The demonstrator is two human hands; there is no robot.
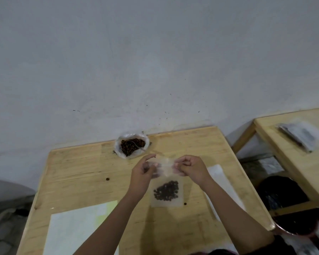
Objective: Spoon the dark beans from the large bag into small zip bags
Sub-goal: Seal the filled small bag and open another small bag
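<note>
**Filling stage, one small zip bag (166, 203) loaded.** We see a cluster of dark beans (167, 193) in the bag's lower half, which is low over the tabletop (77, 168). The left hand (145, 170) and right hand (190, 167) each hold its upper edge. The right grip is curled into a pinch on the film, and the left pinches with one finger extended. We judge the step to be closing the zip. The next move calls for pressing along the strip while keeping the mouth uppermost. The large bag (131, 144) stands open at the far edge, well apart. The clear film is blurred, so we cannot tell whether the strip is sealed or whether the bag rests on the wood. We cannot make out a spoon with certainty.
</note>
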